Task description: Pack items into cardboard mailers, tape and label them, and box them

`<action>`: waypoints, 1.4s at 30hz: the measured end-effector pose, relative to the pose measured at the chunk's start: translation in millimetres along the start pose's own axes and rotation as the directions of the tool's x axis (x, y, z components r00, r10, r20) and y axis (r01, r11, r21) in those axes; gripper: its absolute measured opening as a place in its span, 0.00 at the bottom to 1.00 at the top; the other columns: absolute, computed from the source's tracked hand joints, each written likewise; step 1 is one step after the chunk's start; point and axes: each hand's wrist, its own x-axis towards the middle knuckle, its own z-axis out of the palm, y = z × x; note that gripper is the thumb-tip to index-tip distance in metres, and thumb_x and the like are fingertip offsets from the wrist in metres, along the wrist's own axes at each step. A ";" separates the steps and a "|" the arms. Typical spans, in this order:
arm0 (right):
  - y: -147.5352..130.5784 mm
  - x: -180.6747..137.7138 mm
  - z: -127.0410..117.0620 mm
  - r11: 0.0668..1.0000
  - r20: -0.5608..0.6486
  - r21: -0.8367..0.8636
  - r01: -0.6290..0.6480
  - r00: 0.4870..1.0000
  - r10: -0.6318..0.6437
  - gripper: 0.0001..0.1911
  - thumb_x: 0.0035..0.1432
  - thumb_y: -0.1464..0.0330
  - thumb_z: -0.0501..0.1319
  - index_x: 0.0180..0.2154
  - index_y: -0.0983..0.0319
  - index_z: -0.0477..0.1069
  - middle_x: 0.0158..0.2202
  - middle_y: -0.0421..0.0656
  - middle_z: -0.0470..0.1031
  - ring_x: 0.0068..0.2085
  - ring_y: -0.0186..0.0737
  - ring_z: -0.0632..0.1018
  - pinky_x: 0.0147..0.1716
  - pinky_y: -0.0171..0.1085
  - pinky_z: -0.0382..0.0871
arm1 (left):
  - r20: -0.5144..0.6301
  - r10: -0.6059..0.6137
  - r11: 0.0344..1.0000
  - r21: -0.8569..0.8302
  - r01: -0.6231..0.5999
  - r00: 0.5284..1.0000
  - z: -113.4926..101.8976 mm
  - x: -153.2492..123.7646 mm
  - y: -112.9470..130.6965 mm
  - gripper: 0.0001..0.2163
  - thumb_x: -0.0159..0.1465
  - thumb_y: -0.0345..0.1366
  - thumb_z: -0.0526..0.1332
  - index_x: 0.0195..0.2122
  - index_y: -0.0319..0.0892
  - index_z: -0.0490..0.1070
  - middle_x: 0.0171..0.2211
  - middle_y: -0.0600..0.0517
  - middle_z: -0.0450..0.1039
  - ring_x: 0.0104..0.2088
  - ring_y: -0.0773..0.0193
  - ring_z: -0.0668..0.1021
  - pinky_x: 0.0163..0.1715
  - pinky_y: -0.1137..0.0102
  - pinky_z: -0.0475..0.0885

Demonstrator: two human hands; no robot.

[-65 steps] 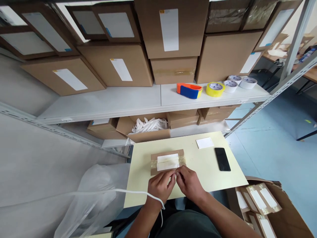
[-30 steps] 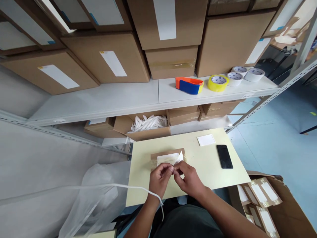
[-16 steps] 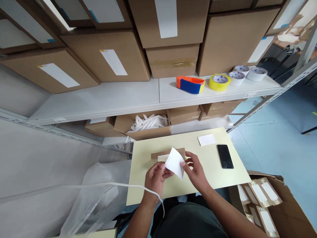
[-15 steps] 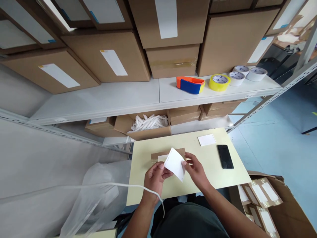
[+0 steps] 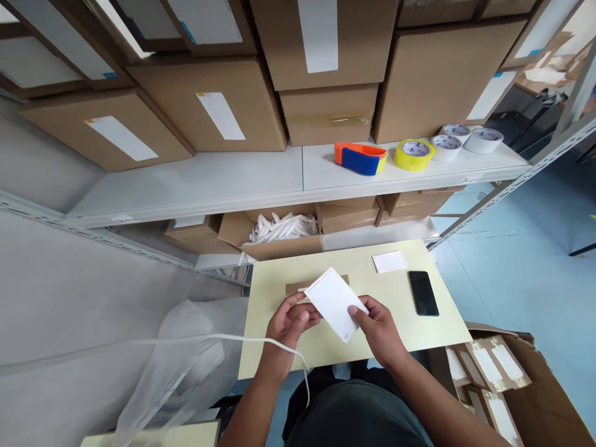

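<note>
A white card [image 5: 333,303] with small faint print near its edges is tilted above the table. My right hand [image 5: 379,329] pinches its right side, thumb on top and fingers underneath. At the card's left edge is my left hand [image 5: 287,323], palm up with loosely bent fingers and the thumb off the card. Whether its fingertips touch the card I cannot tell. Behind the card, a small brown cardboard box [image 5: 294,288] lies on the pale yellow table [image 5: 270,347], mostly hidden. Another white card [image 5: 390,261] lies flat toward the back right.
A black phone [image 5: 423,293] lies at the table's right. A white cable [image 5: 223,336] crosses my left wrist. The shelf [image 5: 223,180] behind holds large boxes, a tape dispenser [image 5: 361,159] and tape rolls [image 5: 413,154]. An open carton [image 5: 554,397] with small labelled boxes stands lower right.
The card has turned and shows more of its face. My right hand has closed on its right side, while my left thumb has come off the card and the left fingers have loosened.
</note>
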 end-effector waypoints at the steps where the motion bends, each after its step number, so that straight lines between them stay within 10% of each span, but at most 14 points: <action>1: 2.6 -1.5 1.1 1.000 0.003 -0.021 0.007 1.000 -0.007 0.19 0.54 0.52 0.70 0.33 0.61 0.74 0.29 0.39 0.76 0.30 0.37 0.73 0.31 0.36 0.68 | 0.007 0.018 0.999 0.027 -0.018 1.000 3.0 -1.4 -1.6 0.27 0.54 0.50 0.73 0.50 0.39 0.73 0.39 0.45 0.82 0.39 0.56 0.83 0.42 0.62 0.78; 6: -4.7 -7.8 -1.9 0.975 0.163 -0.202 0.095 0.985 -0.062 0.19 0.55 0.51 0.69 0.37 0.60 0.75 0.34 0.43 0.78 0.36 0.42 0.77 0.39 0.41 0.74 | 0.008 0.079 0.966 0.247 -0.078 0.997 4.3 -0.9 1.7 0.20 0.60 0.51 0.67 0.43 0.39 0.77 0.37 0.47 0.81 0.37 0.59 0.81 0.38 0.68 0.76; 12: -70.6 -4.9 0.3 0.755 0.289 -0.503 0.420 0.905 -0.311 0.11 0.63 0.61 0.62 0.44 0.58 0.78 0.40 0.46 0.80 0.37 0.41 0.78 0.40 0.40 0.74 | 0.263 0.087 0.809 0.545 -0.222 0.961 -3.6 -3.4 24.5 0.17 0.57 0.45 0.69 0.45 0.44 0.78 0.29 0.53 0.80 0.29 0.62 0.80 0.30 0.72 0.73; 22: -75.2 -3.1 10.8 0.877 0.463 -0.447 0.177 0.885 0.057 0.09 0.59 0.63 0.63 0.31 0.62 0.78 0.25 0.39 0.76 0.25 0.34 0.77 0.25 0.33 0.71 | 0.628 0.029 0.410 0.702 -0.582 0.778 -1.2 -7.9 67.7 0.11 0.63 0.36 0.62 0.46 0.52 0.80 0.41 0.54 0.84 0.42 0.59 0.83 0.44 0.69 0.76; 36: -72.1 -12.7 12.3 0.891 0.479 -0.431 0.144 0.873 0.090 0.03 0.53 0.69 0.64 0.28 0.62 0.75 0.22 0.35 0.72 0.23 0.31 0.74 0.24 0.31 0.70 | 0.725 0.047 0.328 0.639 -0.696 0.687 -2.8 -10.2 71.0 0.11 0.62 0.36 0.64 0.45 0.54 0.81 0.37 0.55 0.84 0.37 0.59 0.83 0.44 0.68 0.74; 42: -63.8 -12.7 18.7 0.953 0.426 -0.304 -0.001 0.894 0.137 0.04 0.52 0.68 0.64 0.29 0.62 0.72 0.20 0.33 0.70 0.20 0.29 0.72 0.21 0.31 0.66 | 0.635 0.427 0.177 0.640 -0.748 0.644 -2.5 -7.8 57.8 0.04 0.60 0.37 0.68 0.37 0.48 0.80 0.38 0.49 0.81 0.41 0.57 0.80 0.47 0.64 0.74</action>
